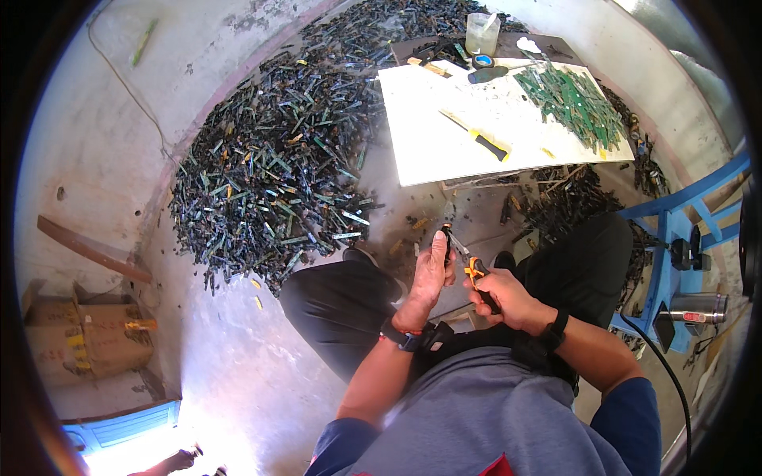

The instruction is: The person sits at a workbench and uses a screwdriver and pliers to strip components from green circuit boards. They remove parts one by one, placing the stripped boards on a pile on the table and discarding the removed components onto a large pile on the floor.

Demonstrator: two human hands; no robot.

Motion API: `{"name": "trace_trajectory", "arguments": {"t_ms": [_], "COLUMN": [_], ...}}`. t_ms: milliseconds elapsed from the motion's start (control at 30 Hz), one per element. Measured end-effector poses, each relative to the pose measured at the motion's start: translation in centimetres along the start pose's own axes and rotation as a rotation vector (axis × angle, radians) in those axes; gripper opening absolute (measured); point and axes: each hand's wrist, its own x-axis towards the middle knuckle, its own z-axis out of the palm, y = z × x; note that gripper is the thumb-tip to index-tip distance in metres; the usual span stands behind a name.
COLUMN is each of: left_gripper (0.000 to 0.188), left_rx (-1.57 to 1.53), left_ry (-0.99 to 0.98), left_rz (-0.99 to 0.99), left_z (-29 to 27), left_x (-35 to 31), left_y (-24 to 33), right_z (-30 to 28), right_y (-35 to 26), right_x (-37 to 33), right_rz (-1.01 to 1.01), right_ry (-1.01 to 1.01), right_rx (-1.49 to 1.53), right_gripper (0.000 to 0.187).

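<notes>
In front of my lap, my left hand [429, 278] pinches a small dark strip [447, 238], held upright between thumb and fingers. My right hand [512, 297] is closed round the orange-and-black handle of what looks like a screwdriver [479, 274]. Its thin metal shaft points up and left, with the tip close to the dark strip; whether they touch I cannot tell. Both hands are above the floor, between my knees and nearer to me than the white board [413, 159].
Dark strips are heaped in a large pile [278, 166] on the left. On the white board lie green circuit-board strips [575, 103], a yellow-and-black knife [488, 145] and a tape roll [482, 61]. A plastic cup [482, 36] stands behind. A metal flask [698, 308] rests by a blue frame [663, 238].
</notes>
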Motion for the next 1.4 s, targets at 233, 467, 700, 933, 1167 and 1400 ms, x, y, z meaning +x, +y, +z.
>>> {"name": "trace_trajectory", "arguments": {"t_ms": [233,467,700,933,1167,1400], "left_gripper": [0.057,0.059,0.060,0.060,0.060,0.068], "left_rx": [-0.276,-0.356,-0.338,-0.217,-0.137,-0.013], "left_ry": [0.032,-0.094,-0.093,0.019,0.037,0.046], "left_rz": [-0.184,-0.151,-0.103,-0.093,-0.050,-0.081], "left_z": [-1.0,-1.2,-0.7,0.3,0.3,0.3], "left_x": [-0.4,-0.2,-0.4,-1.3,-1.1,-1.4], "left_y": [-0.1,0.6,0.5,1.5,0.9,1.4], "right_z": [-2.6,-1.1,-0.4,0.5,1.4,2.4], "right_y": [-1.3,-2.2,-1.0,-0.1,-0.3,-0.2], "right_x": [-1.5,-3.4,-2.6,-1.5,-0.5,-0.8], "right_rz": [-0.262,-0.020,0.063,0.050,-0.013,-0.040], "right_ry": [0.169,-0.141,-0.295,-0.339,-0.355,-0.321], "right_rx": [-1.059,-0.187,0.166,0.230,0.306,0.409], "right_gripper": [0.030,0.036,0.050,0.046,0.042,0.043]}}
